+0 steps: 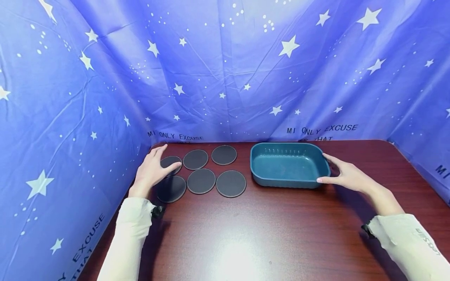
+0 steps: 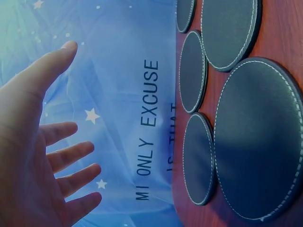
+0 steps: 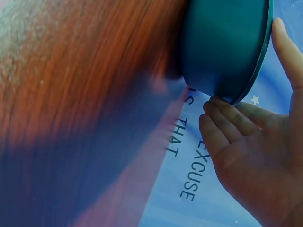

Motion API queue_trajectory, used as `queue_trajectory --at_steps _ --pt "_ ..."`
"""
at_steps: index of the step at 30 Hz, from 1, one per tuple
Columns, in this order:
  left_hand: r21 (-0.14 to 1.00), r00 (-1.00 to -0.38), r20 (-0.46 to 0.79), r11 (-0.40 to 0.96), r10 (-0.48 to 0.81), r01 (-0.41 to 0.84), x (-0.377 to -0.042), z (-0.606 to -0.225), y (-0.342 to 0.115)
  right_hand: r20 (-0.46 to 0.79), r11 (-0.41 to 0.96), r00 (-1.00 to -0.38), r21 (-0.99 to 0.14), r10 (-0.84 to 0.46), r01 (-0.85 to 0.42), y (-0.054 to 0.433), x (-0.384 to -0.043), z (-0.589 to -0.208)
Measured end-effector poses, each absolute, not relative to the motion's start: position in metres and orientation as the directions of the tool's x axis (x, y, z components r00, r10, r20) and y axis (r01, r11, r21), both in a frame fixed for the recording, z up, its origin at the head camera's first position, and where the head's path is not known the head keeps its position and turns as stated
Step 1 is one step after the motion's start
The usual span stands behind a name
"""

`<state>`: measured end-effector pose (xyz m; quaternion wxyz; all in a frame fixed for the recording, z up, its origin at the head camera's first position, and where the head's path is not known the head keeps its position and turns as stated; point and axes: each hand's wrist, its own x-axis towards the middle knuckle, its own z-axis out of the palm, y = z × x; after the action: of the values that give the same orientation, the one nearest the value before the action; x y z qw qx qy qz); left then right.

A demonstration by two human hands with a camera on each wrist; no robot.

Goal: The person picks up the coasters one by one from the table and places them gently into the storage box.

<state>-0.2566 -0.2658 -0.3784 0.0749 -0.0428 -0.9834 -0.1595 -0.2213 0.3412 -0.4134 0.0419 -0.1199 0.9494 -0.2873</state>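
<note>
Several round black coasters (image 1: pixel 201 181) with pale stitched edges lie flat in two rows on the table. My left hand (image 1: pixel 151 169) hovers over the leftmost ones with its thumb and fingers spread, and nothing is in it. The left wrist view shows those coasters (image 2: pixel 258 137) beside the open hand (image 2: pixel 47 156). To the right stands a deep teal plastic bin (image 1: pixel 288 183), upright with a bare inside. At its right end my right hand (image 1: pixel 348 175) holds it, thumb on the near rim and fingers against the end wall. In the right wrist view, fingertips touch the bin (image 3: pixel 222 47).
The dark red wooden table (image 1: pixel 197 230) has a bright glare near its front. A blue cloth (image 1: pixel 225 78) printed with stars and letters hangs close behind the table and along both sides.
</note>
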Motion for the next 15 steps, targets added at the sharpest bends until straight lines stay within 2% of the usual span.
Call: queue_trajectory --at_steps 5,8,12,15 --pt "0.404 -0.979 0.194 0.904 0.066 0.141 -0.251 -0.385 -0.273 -0.010 0.748 -0.966 -0.636 -0.258 -0.193 0.346 -0.223 -0.419" --pt "0.504 -0.976 0.211 0.848 0.063 0.164 -0.248 -0.391 -0.279 -0.002 0.684 -0.961 -0.703 -0.275 -0.195 0.348 -0.226 -0.422" --pt "0.632 -0.984 0.174 0.762 0.041 0.144 -0.243 -0.401 -0.288 0.006 0.593 -0.951 -0.781 -0.308 -0.197 0.349 -0.228 -0.425" --pt "0.685 -0.991 0.131 0.719 0.038 0.118 -0.239 -0.408 -0.294 0.007 0.568 -0.946 -0.799 -0.323 -0.200 0.349 -0.229 -0.426"
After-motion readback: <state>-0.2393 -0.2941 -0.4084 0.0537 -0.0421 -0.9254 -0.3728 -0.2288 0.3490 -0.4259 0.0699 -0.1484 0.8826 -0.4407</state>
